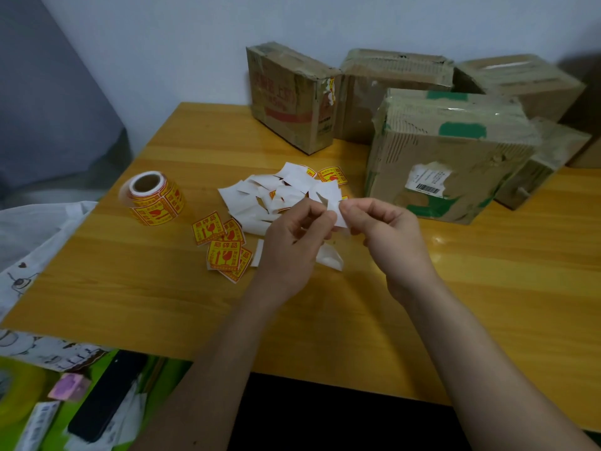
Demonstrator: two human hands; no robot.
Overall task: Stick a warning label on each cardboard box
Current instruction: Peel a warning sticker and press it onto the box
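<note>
Here my left hand (294, 236) and right hand (387, 236) meet above the tabletop (325, 320), both pinching one small white label piece (336, 213) between fingertips. Just beyond lie loose yellow warning labels (224, 245) and a heap of white backing scraps (276, 196), with the label roll (153, 198) off to the left. Farther back, cardboard boxes (448, 157) stand clustered near the wall.

A wooden desk (136, 288) stands against a pale wall (162, 43). Below its near-left edge lie a black phone (104, 398), a pink cube (70, 387) and printed cloth (32, 242).
</note>
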